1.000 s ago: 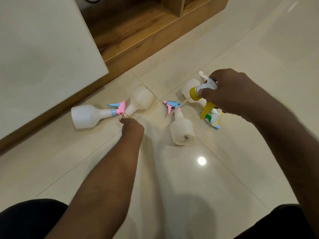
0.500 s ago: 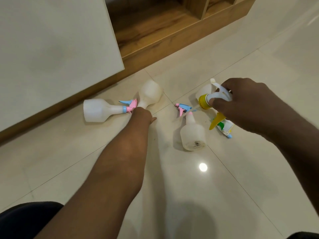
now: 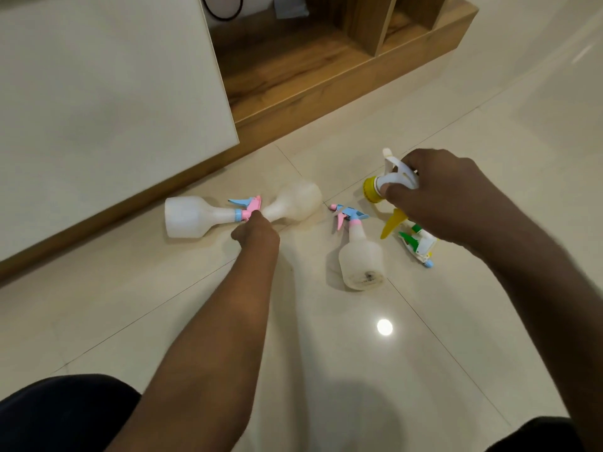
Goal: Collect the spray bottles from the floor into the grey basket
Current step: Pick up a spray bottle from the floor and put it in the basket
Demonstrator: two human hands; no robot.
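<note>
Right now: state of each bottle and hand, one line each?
Left bottle: lying on floor.
Second bottle: lying on floor.
Middle bottle: lying on floor.
Yellow-collared sprayer: gripped by right hand.
Green-and-white sprayer: on floor.
Left hand: at pink trigger, grip unclear.

Over the last second my left hand (image 3: 256, 234) reached forward from the bare tiles to the pink and blue sprayer head (image 3: 247, 208) of the leftmost bottle (image 3: 189, 216), where its fingers curled at the neck; whether they gripped it could not be told. My right hand (image 3: 447, 197) lifted the yellow-collared sprayer (image 3: 388, 187) slightly, so that the white bottle formerly seen behind it was lost from sight. My view tilted upward, and the wooden shelf (image 3: 326, 60), with a black cable loop (image 3: 225, 8), came further into the top of the picture.
</note>
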